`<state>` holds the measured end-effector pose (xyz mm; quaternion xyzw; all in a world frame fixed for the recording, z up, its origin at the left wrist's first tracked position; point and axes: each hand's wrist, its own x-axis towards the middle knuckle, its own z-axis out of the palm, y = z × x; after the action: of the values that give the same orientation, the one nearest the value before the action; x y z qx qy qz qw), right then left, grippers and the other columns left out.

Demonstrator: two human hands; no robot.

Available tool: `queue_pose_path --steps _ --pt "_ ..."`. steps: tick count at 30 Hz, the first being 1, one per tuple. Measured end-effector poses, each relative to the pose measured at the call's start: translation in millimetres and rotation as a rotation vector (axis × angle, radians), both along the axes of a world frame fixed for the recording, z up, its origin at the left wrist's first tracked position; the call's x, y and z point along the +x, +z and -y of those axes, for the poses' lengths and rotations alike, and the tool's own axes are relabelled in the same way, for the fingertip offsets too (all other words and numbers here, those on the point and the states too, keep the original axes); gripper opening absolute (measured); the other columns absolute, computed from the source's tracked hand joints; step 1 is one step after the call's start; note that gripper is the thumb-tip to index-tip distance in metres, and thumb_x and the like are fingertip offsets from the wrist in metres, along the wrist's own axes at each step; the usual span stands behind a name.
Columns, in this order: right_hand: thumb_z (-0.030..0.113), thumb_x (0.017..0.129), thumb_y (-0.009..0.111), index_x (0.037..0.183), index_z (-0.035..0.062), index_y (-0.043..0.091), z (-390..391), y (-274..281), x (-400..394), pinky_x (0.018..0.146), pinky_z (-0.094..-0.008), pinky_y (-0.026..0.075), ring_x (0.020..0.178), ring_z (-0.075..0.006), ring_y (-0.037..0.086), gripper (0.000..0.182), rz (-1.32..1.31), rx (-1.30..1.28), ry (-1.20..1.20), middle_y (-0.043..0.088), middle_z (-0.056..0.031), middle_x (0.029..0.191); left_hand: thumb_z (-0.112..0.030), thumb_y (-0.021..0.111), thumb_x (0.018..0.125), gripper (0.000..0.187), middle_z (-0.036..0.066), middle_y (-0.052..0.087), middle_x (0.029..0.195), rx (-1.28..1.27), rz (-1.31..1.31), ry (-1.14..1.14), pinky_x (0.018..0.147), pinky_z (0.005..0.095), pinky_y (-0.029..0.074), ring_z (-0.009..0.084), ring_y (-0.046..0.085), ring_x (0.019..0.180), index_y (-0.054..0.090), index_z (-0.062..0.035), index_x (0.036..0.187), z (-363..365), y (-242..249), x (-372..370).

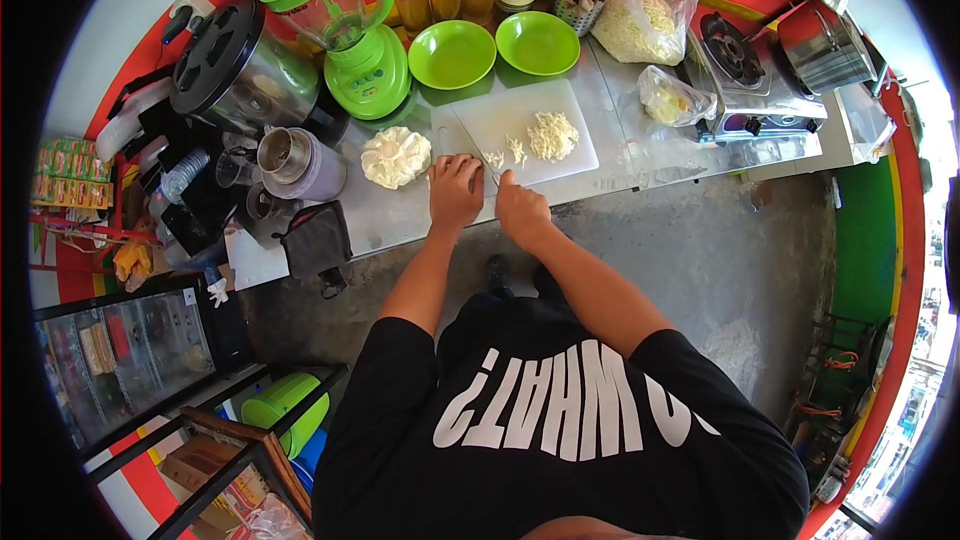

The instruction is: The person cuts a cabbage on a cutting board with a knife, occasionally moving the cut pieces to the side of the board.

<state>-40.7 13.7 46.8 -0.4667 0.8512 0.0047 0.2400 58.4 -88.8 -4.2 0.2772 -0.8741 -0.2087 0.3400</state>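
Observation:
A white cutting board (575, 165) lies on the metal counter with a heap of pale shreds (553, 136) and smaller strips near the knife. My right hand (522, 210) is closed around the handle of a knife, its blade reaching over the board toward the far left. Beside it, at the board's near left corner, my left hand (457, 192) has its fingers curled down; what they press on, if anything, is hidden beneath them. Just left of that hand sits a pale, layered, cut vegetable that looks like cabbage (397, 157).
Two green bowls (452, 55) stand behind the board. A green blender (366, 70), a dark-lidded appliance (215, 55) and a grey-lilac container (318, 172) crowd the left. Bags of shreds (640, 25) and a gas stove (760, 105) are on the right.

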Motion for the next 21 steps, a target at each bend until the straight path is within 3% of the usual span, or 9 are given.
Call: queue_pose_path --steps 4,7,10,13,21 --pt "0.012 0.095 0.056 0.116 -0.0001 0.044 -4 11 -8 0.082 -0.0445 0.059 0.094 -0.0365 0.075 0.027 0.027 0.028 0.016 0.074 -0.0239 0.100 -0.014 0.070 0.086 0.015 0.003 0.069 0.107 0.003 0.023 0.006 0.094 0.0432 0.040 0.0288 0.057 0.104 0.069 -0.0095 0.100 2 0 -1" --pt "0.007 0.093 0.055 0.118 -0.0008 0.043 -24 12 -9 0.087 -0.0509 0.056 0.100 -0.0418 0.071 0.029 0.107 0.000 -0.022 0.072 -0.0279 0.102 -0.014 0.070 0.085 0.017 0.003 0.069 0.108 0.007 0.018 0.011 0.094 0.0434 0.041 0.0289 0.057 0.105 0.068 -0.0102 0.102 -4 -1 3" --pt "0.015 0.097 0.055 0.121 -0.0002 0.042 -41 7 -20 0.088 -0.0539 0.054 0.102 -0.0453 0.069 0.031 0.114 -0.016 0.044 0.070 -0.0299 0.104 -0.013 0.071 0.085 0.019 0.003 0.069 0.108 -0.002 0.019 0.044 0.094 0.0436 0.041 0.0289 0.058 0.105 0.069 -0.0108 0.103 -3 0 0" --pt "0.033 0.103 0.051 0.124 0.0034 0.042 -56 5 -36 0.088 -0.0564 0.052 0.101 -0.0470 0.068 0.037 0.206 0.010 -0.003 0.071 -0.0279 0.107 -0.015 0.072 0.085 0.019 0.003 0.070 0.108 0.007 0.009 0.083 0.095 0.0437 0.041 0.0288 0.058 0.105 0.070 -0.0114 0.103 -7 -3 -1" --pt "0.032 0.101 0.055 0.123 0.0027 0.041 -71 1 -101 0.085 -0.0589 0.050 0.098 -0.0496 0.066 0.039 0.227 -0.119 -0.026 0.069 -0.0311 0.102 -0.016 0.073 0.084 0.010 -0.002 0.070 0.103 0.088 0.174 0.196 0.093 0.0412 0.039 0.0247 0.056 0.108 0.073 -0.0141 0.094 -15 12 -15"
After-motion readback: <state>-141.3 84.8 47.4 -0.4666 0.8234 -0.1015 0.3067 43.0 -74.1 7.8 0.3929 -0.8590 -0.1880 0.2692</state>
